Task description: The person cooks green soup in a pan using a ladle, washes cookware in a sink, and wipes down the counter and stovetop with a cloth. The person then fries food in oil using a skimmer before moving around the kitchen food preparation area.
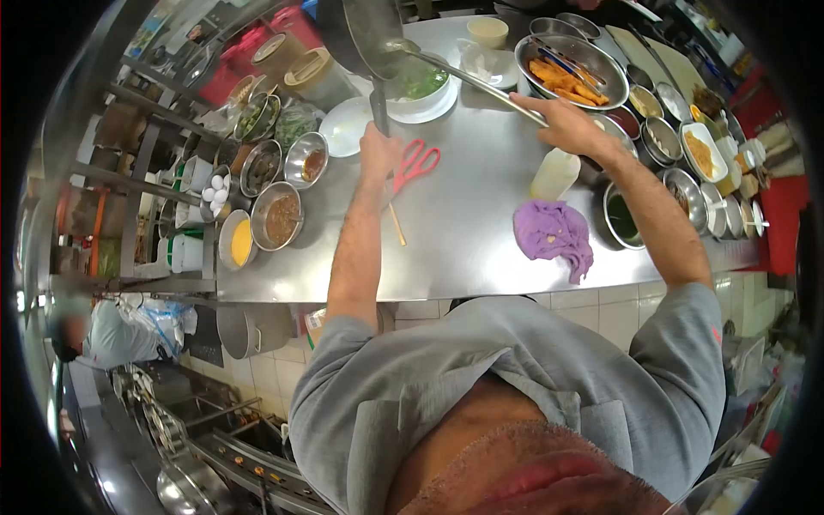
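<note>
My left hand [380,154] is wrapped round the handle of a dark wok [356,39], which is tilted over a white bowl [416,105] with green leaves in it. In my right hand [562,127] is the long handle of a metal ladle [403,48], whose head is at the wok's rim. The bowl stands on a white plate. Beside it on the left lies another white plate [348,127]. Red-handled scissors [415,165] lie just right of my left wrist.
A purple cloth [552,236] and a squeeze bottle [555,174] are on the steel table [463,249] near my right forearm. Metal bowls of food line both sides, one with orange pieces [566,81]. Another person [116,333] is at the far left.
</note>
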A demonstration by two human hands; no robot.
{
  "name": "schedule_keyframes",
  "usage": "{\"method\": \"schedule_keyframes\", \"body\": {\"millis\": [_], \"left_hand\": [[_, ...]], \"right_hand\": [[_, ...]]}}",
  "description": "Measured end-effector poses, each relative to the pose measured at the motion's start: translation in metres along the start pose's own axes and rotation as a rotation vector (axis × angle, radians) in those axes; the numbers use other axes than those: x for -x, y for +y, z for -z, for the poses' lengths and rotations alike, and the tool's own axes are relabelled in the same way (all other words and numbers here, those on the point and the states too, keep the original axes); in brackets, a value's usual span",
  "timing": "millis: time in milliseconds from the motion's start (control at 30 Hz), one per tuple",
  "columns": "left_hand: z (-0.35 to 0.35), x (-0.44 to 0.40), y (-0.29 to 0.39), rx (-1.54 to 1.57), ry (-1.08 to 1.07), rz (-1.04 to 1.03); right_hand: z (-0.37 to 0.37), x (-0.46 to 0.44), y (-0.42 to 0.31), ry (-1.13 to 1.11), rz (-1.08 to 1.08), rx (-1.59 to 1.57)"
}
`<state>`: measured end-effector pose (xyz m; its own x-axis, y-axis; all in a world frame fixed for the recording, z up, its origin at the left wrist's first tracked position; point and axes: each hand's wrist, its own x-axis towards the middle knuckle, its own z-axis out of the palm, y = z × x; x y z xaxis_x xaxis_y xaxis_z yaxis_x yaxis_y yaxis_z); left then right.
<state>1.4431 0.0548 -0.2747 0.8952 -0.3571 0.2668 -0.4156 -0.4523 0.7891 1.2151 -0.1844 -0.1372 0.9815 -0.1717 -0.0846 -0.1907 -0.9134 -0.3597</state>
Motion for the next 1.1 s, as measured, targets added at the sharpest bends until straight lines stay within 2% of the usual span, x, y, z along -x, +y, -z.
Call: {"method": "schedule_keyframes", "body": {"millis": [100, 233, 300, 367, 433, 533, 567, 633, 700, 800, 867, 900, 933, 967, 1067, 1100], "left_hand": [[0.014, -0.013, -0.003, -0.018, -0.097, 0.066], [0.03, -0.017, 0.011, -0.015, -0.16, 0.121], [0.03, -0.023, 0.006, 0.011, -0.109, 0.075], [0.03, -0.029, 0.004, 0.062, -0.118, 0.083], [0.033, -0.032, 0.007, 0.106, -0.123, 0.094], [0.04, -0.025, 0.033, 0.455, -0.196, 0.134], [0.04, -0.023, 0.038, 0.454, -0.199, 0.132], [0.036, -0.02, 0.052, 0.845, -0.155, 0.196], [0.04, -0.013, 0.069, 1.033, -0.134, 0.25], [0.044, 0.015, 0.098, 1.178, -0.141, 0.335], [0.043, 0.069, 0.135, 1.137, -0.084, 0.302], [0.038, 0.086, 0.13, 1.214, -0.174, 0.222], [0.033, 0.118, 0.15, 1.258, -0.183, 0.218], [0.029, 0.15, 0.17, 1.314, -0.28, 0.155], [0.001, 0.219, 0.206, 1.047, -0.255, 0.15], [-0.007, 0.24, 0.216, 1.035, -0.349, 0.039]], "right_hand": [[0.014, 0.016, -0.006, 0.05, 0.039, 0.125], [0.021, 0.033, -0.023, 0.079, -0.016, 0.245], [0.017, 0.041, -0.04, 0.113, -0.028, 0.219], [0.015, 0.047, -0.058, 0.041, -0.155, 0.1], [-0.024, 0.044, -0.038, 0.309, 0.061, -0.149], [-0.053, 0.049, -0.07, 0.209, -0.229, -0.665], [-0.063, 0.046, -0.078, 0.183, -0.309, -0.842], [-0.07, 0.036, -0.084, 0.111, -0.268, -1.261], [-0.073, 0.035, -0.085, 0.072, -0.151, -1.733], [-0.07, 0.065, -0.084, 0.039, -0.072, -2.0], [-0.065, 0.113, -0.074, 0.056, 0.018, -2.012], [-0.065, 0.14, -0.067, 0.035, 0.096, -2.016], [-0.063, 0.171, -0.057, 0.094, 0.088, -2.024], [-0.061, 0.204, -0.047, 0.064, 0.152, -2.076], [-0.061, 0.312, -0.022, 0.116, 0.249, -2.186], [-0.06, 0.35, -0.014, 0.13, 0.318, -2.216]]}}
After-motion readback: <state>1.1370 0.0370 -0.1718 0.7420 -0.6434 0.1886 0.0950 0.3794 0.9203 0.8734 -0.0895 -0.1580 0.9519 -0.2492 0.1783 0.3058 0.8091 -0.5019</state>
